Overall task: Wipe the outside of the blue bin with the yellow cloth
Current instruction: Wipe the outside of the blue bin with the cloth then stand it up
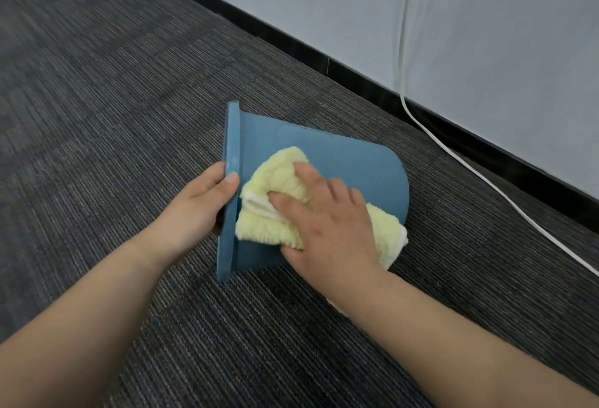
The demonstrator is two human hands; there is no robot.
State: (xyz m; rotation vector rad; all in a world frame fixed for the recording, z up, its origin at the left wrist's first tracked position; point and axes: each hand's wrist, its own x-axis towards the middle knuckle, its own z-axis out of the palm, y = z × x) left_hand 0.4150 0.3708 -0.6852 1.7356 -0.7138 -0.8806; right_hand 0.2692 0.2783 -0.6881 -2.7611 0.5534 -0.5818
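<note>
Forearms reach in from the bottom edge, one to each side of the bin (340, 154). It lies on its side on the carpet (113, 115). Its mouth faces left and its rounded base points right, toward the wall (324, 2).

At the mouth, the left hand (197, 209) grips the flared rim (231, 135). The thumb lies flat on the rim's outer face. The fingers curl over the edge into the opening, where they are hidden.

On the upturned side of the bin, the right hand (327, 222) presses down on the cloth (278, 167). Its fingers are spread and fairly straight, and they push into the bunched folds. The cloth is crumpled against the blue wall just right of the rim, almost touching it. It covers the near half of that side. One end trails off under the wrist, past the bin's lower edge and down toward the carpet.

Bare blue shows above the cloth, up to the far edge, and on to the curved rim of the base.

Left of the mouth and nearer the camera, open carpet spreads wide. Beyond the base runs a black skirting (324, 63). A white cable (486, 180) drops down the wall and runs along the floor right of the bin, apart from it.
</note>
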